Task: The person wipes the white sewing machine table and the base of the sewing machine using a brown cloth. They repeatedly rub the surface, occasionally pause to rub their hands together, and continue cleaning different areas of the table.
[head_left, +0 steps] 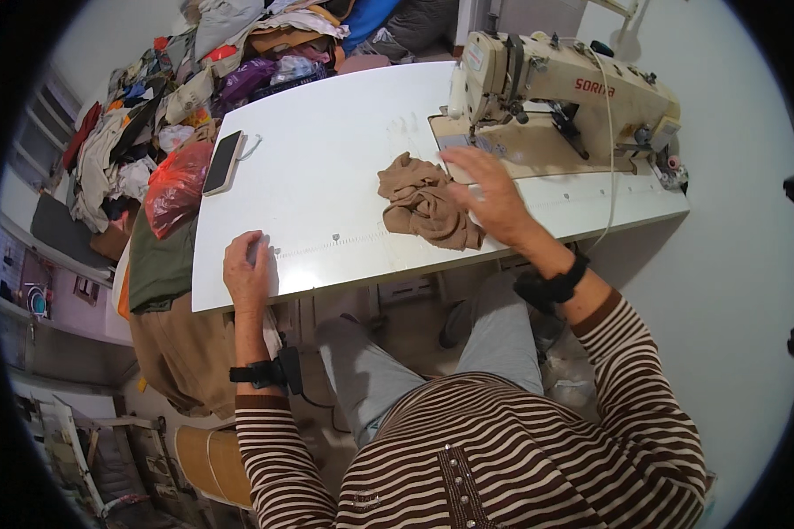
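Note:
A crumpled brown cloth lies in a heap near the front edge of the white sewing table. My right hand is at the heap's right side, fingers spread and thumb towards the fabric. I cannot tell whether it touches the cloth; nothing is gripped. Resting at the table's front left is my left hand, its fingers loosely bent and holding nothing. An industrial sewing machine stands beyond my right hand, its needle area behind the fingertips.
A smartphone lies at the table's left edge with a cord loop beside it. Piled clothes and bags crowd the left and back, including a red plastic bag. A white cable hangs from the machine over the front edge.

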A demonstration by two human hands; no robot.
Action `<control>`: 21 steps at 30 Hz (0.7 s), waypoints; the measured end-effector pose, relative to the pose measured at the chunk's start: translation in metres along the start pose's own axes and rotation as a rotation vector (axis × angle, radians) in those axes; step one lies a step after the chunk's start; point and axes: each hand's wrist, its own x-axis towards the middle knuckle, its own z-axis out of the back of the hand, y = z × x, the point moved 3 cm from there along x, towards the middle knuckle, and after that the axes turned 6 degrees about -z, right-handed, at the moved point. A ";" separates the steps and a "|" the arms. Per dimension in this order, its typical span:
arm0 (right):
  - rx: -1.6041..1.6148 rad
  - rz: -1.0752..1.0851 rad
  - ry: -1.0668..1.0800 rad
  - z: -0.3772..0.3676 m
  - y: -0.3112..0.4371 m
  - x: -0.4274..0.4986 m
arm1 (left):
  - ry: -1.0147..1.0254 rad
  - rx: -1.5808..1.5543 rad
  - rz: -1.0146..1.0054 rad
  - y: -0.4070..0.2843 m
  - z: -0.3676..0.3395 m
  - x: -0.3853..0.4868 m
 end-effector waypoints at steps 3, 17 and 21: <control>0.037 -0.145 -0.040 0.039 -0.034 -0.025 | 0.062 -0.080 0.179 0.007 -0.001 0.004; -0.382 -0.332 -0.163 0.050 -0.097 -0.061 | 0.798 -0.091 -0.298 -0.238 -0.136 0.071; -0.363 -0.320 -0.176 0.052 -0.096 -0.061 | 0.666 0.047 -0.474 -0.245 -0.157 0.050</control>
